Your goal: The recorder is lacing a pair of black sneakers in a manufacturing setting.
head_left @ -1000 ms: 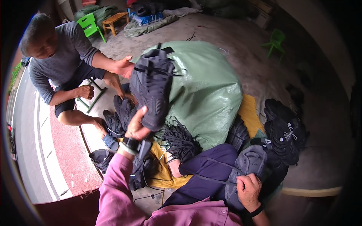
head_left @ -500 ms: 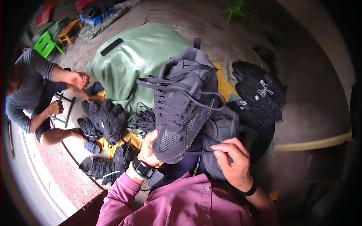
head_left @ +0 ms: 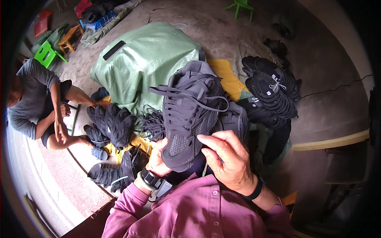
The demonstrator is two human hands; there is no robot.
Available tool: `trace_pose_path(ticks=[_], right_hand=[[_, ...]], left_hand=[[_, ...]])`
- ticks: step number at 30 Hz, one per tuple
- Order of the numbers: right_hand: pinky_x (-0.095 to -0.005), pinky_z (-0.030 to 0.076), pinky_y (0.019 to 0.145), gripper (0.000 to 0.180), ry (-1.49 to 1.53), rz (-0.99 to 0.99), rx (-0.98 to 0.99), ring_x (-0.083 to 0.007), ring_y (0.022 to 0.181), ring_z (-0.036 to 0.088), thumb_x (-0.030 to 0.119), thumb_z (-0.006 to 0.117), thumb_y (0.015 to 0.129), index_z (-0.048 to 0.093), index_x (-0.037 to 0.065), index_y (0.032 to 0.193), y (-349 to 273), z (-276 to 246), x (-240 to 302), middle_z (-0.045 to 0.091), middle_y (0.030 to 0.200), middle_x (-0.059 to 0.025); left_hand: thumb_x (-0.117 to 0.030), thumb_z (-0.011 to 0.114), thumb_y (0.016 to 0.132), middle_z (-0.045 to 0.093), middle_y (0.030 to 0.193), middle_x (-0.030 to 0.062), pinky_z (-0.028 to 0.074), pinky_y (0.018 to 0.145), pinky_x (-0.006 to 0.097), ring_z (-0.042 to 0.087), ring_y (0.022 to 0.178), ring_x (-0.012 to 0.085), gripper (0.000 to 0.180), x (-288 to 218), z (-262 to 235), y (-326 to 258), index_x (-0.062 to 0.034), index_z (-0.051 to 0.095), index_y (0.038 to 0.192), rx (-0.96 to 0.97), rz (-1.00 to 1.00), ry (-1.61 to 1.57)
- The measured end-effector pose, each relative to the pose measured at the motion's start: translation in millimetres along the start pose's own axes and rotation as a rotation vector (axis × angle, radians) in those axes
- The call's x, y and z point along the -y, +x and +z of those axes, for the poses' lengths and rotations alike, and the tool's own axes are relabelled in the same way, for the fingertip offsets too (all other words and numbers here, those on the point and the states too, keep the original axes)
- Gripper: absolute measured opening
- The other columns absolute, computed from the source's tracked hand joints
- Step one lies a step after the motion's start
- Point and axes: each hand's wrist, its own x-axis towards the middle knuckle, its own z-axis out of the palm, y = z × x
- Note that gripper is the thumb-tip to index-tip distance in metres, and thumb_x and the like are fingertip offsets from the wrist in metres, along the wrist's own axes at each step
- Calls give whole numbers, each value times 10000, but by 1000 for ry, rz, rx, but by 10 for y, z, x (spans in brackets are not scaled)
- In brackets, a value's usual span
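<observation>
A dark grey sneaker with a mesh toe panel is held up in front of me, toe toward me. My left hand grips its toe end from the left, some fingers hidden underneath. Loose lace ends trail across the tongue and hang to both sides. Beside the toe is my right hand, thumb and forefinger apart, with nothing visible between them. A second grey sneaker lies partly hidden behind the held one. Left of the held sneaker is a bunch of dark laces.
Piles of black shoes lie at left, lower left and right. Beyond is a big green woven sack by yellow sheeting. Another person sits at the left. Green chairs and a wooden stool stand farther off.
My right hand has moved left to the sneaker's toe and its pinch on a lace has opened. The sneaker has shifted slightly down. The other person has lowered a hand.
</observation>
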Motion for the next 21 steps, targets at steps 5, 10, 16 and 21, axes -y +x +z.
trace_pose_path(ticks=[5,10,16,21], right_hand=[[-345,565,671,375,-88,-46,41,-211,762,677,45,769,862,719,78,1232,28,114,-21,626,986,-76],[-345,566,675,394,-9,-36,0,-216,752,671,33,750,871,709,83,1260,36,141,-24,623,1009,-77],[-348,574,685,405,-38,-25,48,-231,784,690,19,736,878,696,77,1277,46,166,-27,627,1020,-85],[-348,564,670,412,2,-5,15,-236,778,678,-6,739,871,693,70,1273,39,157,-56,631,1030,-101]], left_hand=[[-288,677,978,623,1408,195,439,1151,520,613,1284,331,558,9,4,-75,-3,535,1437,-14,-7,39],[-293,679,978,618,1415,192,435,1154,529,612,1287,333,569,-12,29,-122,-6,528,1446,-35,-22,42],[-280,682,977,614,1420,194,427,1163,531,608,1292,335,573,-32,-5,-171,-5,521,1453,-40,-27,-6],[-256,685,975,602,1436,194,419,1171,529,596,1310,335,587,-63,18,-198,-4,500,1471,-67,-50,20]])
